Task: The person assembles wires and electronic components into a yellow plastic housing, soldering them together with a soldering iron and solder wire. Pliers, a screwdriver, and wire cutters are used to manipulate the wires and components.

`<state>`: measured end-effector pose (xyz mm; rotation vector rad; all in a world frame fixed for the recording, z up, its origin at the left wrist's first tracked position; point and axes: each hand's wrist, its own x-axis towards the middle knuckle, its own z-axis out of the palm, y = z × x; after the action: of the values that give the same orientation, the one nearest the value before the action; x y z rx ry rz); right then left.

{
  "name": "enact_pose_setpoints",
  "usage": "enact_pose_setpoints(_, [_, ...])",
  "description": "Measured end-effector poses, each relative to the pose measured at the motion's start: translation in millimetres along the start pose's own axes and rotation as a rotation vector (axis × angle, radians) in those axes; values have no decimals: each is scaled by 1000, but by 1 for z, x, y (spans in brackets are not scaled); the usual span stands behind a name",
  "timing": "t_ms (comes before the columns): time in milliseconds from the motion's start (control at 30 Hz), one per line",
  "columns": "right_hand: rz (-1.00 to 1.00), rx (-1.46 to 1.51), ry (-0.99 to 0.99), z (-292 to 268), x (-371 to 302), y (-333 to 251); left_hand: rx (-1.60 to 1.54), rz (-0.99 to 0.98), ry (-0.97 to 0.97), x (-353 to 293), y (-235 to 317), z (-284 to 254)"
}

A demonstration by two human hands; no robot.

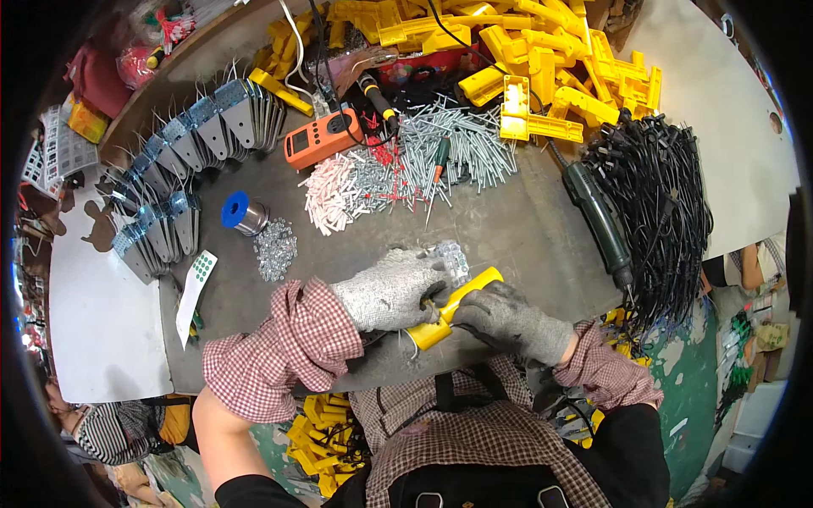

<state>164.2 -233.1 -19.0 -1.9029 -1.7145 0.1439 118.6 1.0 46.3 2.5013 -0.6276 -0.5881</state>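
Note:
A yellow plastic housing (430, 335) lies slantwise between my hands near the front edge of the table. My left hand (394, 292), in a whitish knit glove with dark fingertips, grips it from the left with bent fingers. From the other side my right hand (512, 322), in a grey glove, has its fingers closed around the housing's right part. Just beyond the left fingers sits a small cluster of clear pieces (451, 261). The gloves cover part of the housing, so its inside cannot be made out.
Loose screws (478, 144) and pink plugs (329, 190) lie farther back, with a screwdriver (439, 161). Yellow housings (542, 72) pile up behind. At right are a green power screwdriver (597, 216) and black cables (656, 212); at left, metal plates (182, 152) and a wire spool (246, 213).

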Motion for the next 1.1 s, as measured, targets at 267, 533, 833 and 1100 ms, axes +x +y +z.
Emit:
enact_pose_setpoints(267, [95,-27,41,-18,14,-5,-122,-149,656,-55,7,17])
enact_pose_setpoints(533, [292,585,44,-77,36,-8,62,-225,742,-83,1,82])
enact_pose_setpoints(833, [340,371,-297,-70,72,21,-65,-259,938,-80,-3,99])
enact_pose_setpoints(1100, [175,193,-562,-69,119,2,-120,-304,891,-84,-1,96])
